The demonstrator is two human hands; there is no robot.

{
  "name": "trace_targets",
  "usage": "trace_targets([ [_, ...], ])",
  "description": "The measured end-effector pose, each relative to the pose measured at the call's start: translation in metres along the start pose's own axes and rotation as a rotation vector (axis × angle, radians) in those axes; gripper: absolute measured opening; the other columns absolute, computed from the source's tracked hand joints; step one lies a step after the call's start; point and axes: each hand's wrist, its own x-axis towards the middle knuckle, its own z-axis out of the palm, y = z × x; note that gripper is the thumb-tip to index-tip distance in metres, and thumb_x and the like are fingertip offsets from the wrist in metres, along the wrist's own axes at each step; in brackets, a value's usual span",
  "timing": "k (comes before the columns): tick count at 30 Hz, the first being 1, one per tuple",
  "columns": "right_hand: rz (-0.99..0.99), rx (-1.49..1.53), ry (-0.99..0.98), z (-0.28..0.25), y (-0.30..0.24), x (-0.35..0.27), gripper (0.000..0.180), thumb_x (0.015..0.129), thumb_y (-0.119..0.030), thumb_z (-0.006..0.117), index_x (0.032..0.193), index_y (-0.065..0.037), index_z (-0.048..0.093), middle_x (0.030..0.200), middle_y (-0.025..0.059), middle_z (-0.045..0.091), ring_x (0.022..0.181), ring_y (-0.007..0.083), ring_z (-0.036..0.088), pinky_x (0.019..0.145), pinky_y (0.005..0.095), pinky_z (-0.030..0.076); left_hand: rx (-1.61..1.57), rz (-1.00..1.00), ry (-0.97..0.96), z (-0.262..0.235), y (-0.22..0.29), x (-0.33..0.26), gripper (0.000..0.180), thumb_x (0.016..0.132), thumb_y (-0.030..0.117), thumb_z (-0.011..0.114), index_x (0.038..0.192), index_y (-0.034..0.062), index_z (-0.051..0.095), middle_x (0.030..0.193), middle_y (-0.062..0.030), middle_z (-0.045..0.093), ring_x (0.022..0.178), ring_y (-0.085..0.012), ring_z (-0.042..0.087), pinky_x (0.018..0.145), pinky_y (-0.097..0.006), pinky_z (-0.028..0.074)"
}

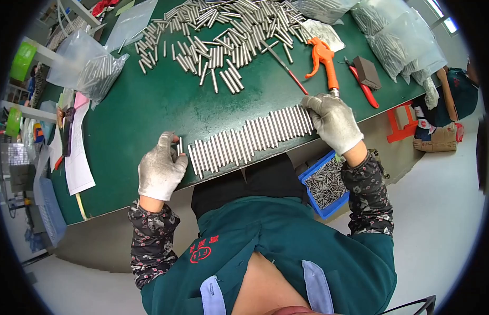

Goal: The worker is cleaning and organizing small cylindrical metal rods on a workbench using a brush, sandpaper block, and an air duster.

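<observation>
A row of silvery metal pins [229,146] lies side by side along the table's near edge. My left hand [161,167], in a white knit glove, is at the row's left end. It pinches a single metal pin [180,146] between thumb and fingers, slightly apart from the row. At the other end, my gloved right hand [336,123] has its fingers curled against the last pins; the palm hides part of its grip. Beyond the row, a large loose heap of the same pins [218,52] spreads over the green table [134,115].
Right of the heap lie an orange air blow gun [323,60], a red-handled slim tool [292,73], red-handled pliers [364,86] and a brown block [367,73]. Bags of pins [394,44] stand far right, another bag [100,73] left. Below the edge, a blue bin [323,210] holds small metal pieces.
</observation>
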Motion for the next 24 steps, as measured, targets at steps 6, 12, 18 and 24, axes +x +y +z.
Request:
trace_targets([
  [6, 0.003, 0.048, 0.177, 0.004, 0.012, -0.006, 0.016, 0.077, -0.006, 0.057, 0.092, -0.007, 0.062, 0.086, 0.0118, 0.063, 0.08, 0.0312, 0.06, 0.072, 0.0366, 0.048, -0.338, 0.048, -0.022, 0.007, -0.018, 0.009, 0.036, 0.074, 0.006, 0.065, 0.108, 0.0015, 0.051, 0.066, -0.0036, 0.056, 0.054, -0.009, 0.053, 0.053, -0.024, 0.043],
  [12, -0.019, 0.004, 0.192, 0.005, 0.003, -0.005, 0.017, 0.074, -0.003, 0.059, 0.09, -0.007, 0.062, 0.075, 0.0106, 0.059, 0.073, 0.0284, 0.059, 0.069, 0.036, 0.047, -0.355, 0.033, 0.019, 0.01, -0.019, 0.005, 0.034, 0.073, 0.005, 0.068, 0.104, 0.0022, 0.054, 0.063, 0.0004, 0.048, 0.054, -0.0078, 0.045, 0.053, -0.022, 0.041],
  [18, -0.019, 0.029, 0.187, 0.006, 0.002, -0.005, 0.018, 0.073, -0.003, 0.059, 0.09, -0.007, 0.062, 0.076, 0.0108, 0.059, 0.073, 0.0289, 0.058, 0.069, 0.0364, 0.046, -0.158, 0.167, 0.103, 0.006, -0.015, 0.008, 0.036, 0.074, 0.01, 0.065, 0.108, 0.0045, 0.055, 0.066, -0.0044, 0.053, 0.057, -0.014, 0.052, 0.057, -0.027, 0.044],
  [24, -0.006, -0.003, 0.178, 0.005, 0.0, -0.006, 0.018, 0.073, -0.003, 0.058, 0.09, -0.007, 0.061, 0.076, 0.0103, 0.058, 0.074, 0.0287, 0.058, 0.07, 0.0368, 0.046, -0.147, 0.0, -0.138, -0.009, -0.002, 0.007, 0.038, 0.074, 0.014, 0.065, 0.109, 0.0073, 0.056, 0.073, -0.0062, 0.057, 0.063, -0.0171, 0.056, 0.06, -0.03, 0.045],
])
